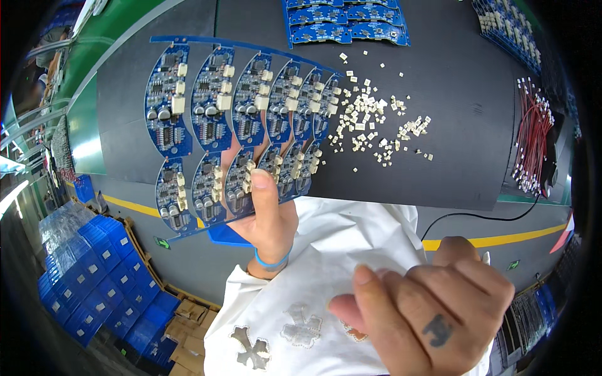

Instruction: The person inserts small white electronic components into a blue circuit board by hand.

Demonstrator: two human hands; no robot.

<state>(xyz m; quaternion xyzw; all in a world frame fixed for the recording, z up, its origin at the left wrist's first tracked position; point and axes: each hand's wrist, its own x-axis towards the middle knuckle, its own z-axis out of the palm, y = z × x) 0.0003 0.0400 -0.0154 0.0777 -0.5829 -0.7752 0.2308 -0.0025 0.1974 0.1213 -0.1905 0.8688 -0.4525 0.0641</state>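
Note:
My left hand [269,216] grips a panel of blue circuit boards [249,125] from its lower edge, thumb in front and fingers behind. Two rows of joined boards tilt up over the table, carrying chips, small round silver parts and cream connectors. Close to the camera at the lower right, my right hand [433,307] is raised in front of my white top with its fingers curled in. Its palm is hidden, so whatever it may hold does not show. Loose cream connectors [370,113] lie scattered to the right of the panel.
On the dark table [464,156], more blue board panels [348,22] lie at the far edge, and a stack of populated boards [509,34] sits far right. A bundle of red wires [533,138] lies at the right edge. Blue boxes [100,276] are stacked on the floor at left.

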